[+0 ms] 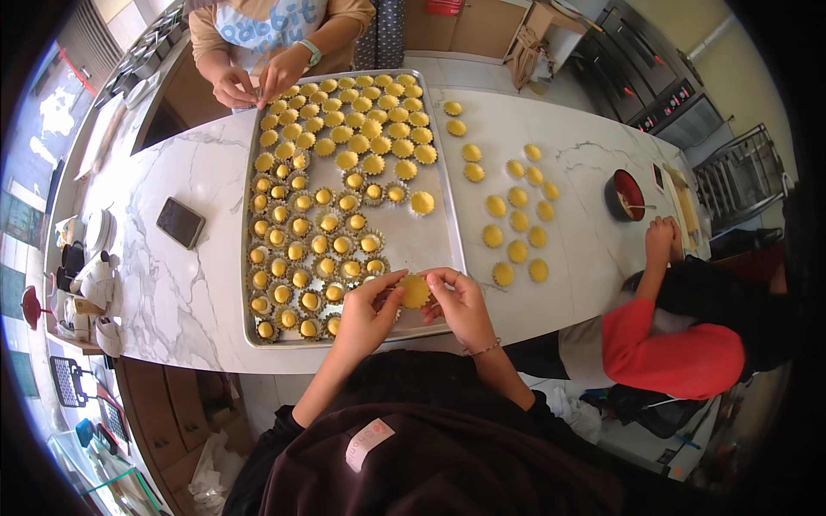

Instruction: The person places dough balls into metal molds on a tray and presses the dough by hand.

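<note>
Between both hands, over the near edge of a metal baking tray, is a yellow fluted tart shell. My left hand pinches its left side. Fingers and thumb of my right hand hold the right side. The near left part of the tray carries many fluted metal tins, each with a yellow dough ball. Rows of pressed tart shells fill its far part. One shell sits alone near the right rim. Some tins by my left hand are hidden.
More yellow shells stand on the marble table right of the tray. A phone lies at left. Across the table a co-worker's hands work at the tray corner. At right sit a dark bowl and a person in red.
</note>
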`<state>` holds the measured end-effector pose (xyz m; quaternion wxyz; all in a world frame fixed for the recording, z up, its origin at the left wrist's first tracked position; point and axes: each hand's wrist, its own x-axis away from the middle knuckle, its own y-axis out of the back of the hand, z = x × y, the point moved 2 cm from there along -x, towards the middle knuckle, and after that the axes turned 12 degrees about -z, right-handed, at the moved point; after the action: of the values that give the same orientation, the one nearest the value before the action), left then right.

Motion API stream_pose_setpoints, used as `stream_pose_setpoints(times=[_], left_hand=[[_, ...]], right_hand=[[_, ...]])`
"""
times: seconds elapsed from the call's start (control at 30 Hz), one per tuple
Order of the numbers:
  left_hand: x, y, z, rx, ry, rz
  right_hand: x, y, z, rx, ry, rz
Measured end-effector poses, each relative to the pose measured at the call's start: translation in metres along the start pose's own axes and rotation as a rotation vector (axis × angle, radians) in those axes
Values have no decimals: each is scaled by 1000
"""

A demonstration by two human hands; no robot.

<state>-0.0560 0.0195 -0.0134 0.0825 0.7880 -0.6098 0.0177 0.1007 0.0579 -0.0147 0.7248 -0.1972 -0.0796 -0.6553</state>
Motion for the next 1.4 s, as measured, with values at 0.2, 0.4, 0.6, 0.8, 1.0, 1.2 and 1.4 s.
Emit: stream_pose_setpoints(times=[0.2, 0.4, 0.6, 0.8, 1.0, 1.2, 1.4], left_hand=[[-2, -4, 3, -17, -36, 24], [-5, -8, 7, 21, -8, 10], [-7, 1, 8, -52, -65, -49], [-9, 7, 2, -80, -167, -86], [-10, 16, 2, -114, -178, -146], [-12, 13, 7, -701, -428, -190], [-19, -7, 35, -915, -464, -124]], right_hand=[[-7, 3, -10, 389, 590, -50], [-12, 11, -11, 224, 211, -19], [-76, 74, 6, 325, 285, -347], [-147, 94, 14, 767, 439, -421], [-157, 96, 11, 908, 555, -448], [-86, 93, 52, 681, 488, -483], [-39, 47, -11, 680, 510, -35]])
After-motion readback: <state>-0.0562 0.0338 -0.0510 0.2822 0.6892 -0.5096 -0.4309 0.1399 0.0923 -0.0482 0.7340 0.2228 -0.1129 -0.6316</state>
